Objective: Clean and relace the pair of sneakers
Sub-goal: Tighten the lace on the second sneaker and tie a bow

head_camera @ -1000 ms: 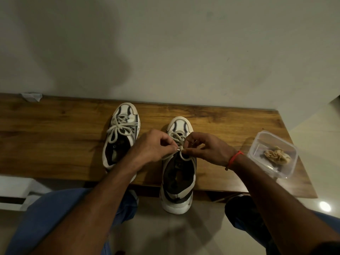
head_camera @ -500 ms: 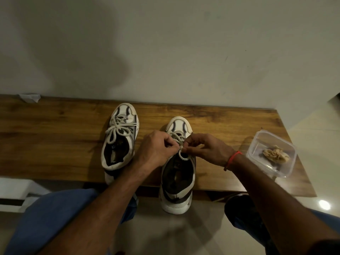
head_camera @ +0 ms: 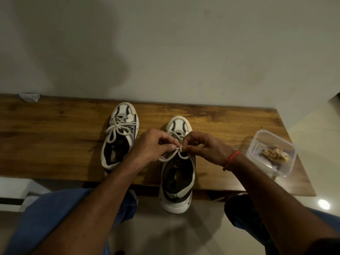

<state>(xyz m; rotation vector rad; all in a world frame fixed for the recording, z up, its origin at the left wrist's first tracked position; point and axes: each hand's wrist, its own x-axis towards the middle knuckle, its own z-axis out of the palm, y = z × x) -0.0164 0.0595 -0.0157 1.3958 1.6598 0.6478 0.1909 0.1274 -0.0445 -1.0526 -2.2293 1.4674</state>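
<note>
Since a sec ago, lace [head_camera: 172,157] loops pulled longer; left hand [head_camera: 152,144] and right hand [head_camera: 204,146] both pinching it; right sneaker [head_camera: 177,173] heel overhangs bench [head_camera: 55,140] edge, roomy wood left

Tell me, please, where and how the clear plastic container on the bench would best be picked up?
Probably by the clear plastic container's long side walls, coming from above: it sits open-topped and upright near the bench's right end, with only a crumpled cloth inside.
</note>
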